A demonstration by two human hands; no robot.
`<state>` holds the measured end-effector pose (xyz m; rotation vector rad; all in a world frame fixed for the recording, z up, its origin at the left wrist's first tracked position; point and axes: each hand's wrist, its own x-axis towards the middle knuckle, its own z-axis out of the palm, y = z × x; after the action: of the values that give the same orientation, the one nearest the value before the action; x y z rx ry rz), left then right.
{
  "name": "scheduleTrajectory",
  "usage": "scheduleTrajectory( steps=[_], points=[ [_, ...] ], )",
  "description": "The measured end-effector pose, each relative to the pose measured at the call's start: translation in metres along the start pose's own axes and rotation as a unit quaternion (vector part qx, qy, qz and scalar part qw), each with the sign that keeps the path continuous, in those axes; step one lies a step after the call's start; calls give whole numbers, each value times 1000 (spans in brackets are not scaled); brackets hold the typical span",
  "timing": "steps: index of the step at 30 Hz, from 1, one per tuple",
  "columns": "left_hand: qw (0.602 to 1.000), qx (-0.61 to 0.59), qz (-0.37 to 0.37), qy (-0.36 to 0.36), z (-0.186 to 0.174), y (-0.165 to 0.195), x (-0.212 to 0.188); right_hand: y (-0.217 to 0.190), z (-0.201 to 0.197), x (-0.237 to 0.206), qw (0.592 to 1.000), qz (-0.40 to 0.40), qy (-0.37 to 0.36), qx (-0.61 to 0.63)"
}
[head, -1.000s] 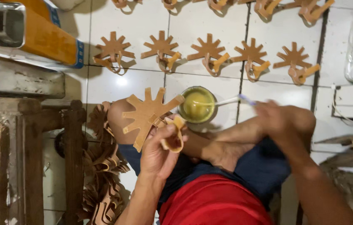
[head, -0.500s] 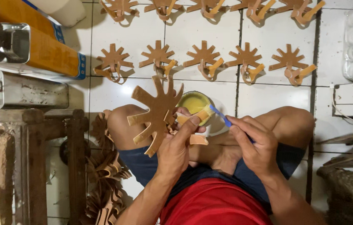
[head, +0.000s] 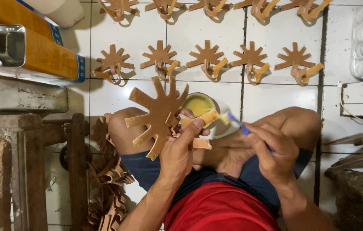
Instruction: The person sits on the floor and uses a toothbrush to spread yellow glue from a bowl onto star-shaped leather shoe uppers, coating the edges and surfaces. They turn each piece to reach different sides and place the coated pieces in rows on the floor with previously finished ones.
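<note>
Brush (head: 235, 122) now touches upright sunburst piece (head: 158, 114) in left hand (head: 180, 152)

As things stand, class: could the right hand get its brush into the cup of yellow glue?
Probably yes. The right hand holds the brush just beside the glue cup; the cup's top is open, though the wooden strip crosses its near edge.
</note>
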<state>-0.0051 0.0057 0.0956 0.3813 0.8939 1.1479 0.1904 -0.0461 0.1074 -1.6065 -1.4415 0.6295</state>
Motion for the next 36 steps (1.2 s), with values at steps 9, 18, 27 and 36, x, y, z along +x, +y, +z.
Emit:
scheduleTrajectory(
  steps=[9, 18, 27, 36],
  points=[
    [997, -21, 73, -1, -9, -11, 11, 74, 6, 4, 968, 150, 92, 181],
    [979, -96, -179, -13, 24, -82, 41, 67, 18, -36, 992, -89, -86, 21],
    [944, 67, -271, -174, 33, -104, 38, 121, -75, 29, 981, -18, 96, -165],
    [913, 192, -332, -138, -21, -129, 18, 176, -148, 158, 989, -21, 37, -145]
  ],
)
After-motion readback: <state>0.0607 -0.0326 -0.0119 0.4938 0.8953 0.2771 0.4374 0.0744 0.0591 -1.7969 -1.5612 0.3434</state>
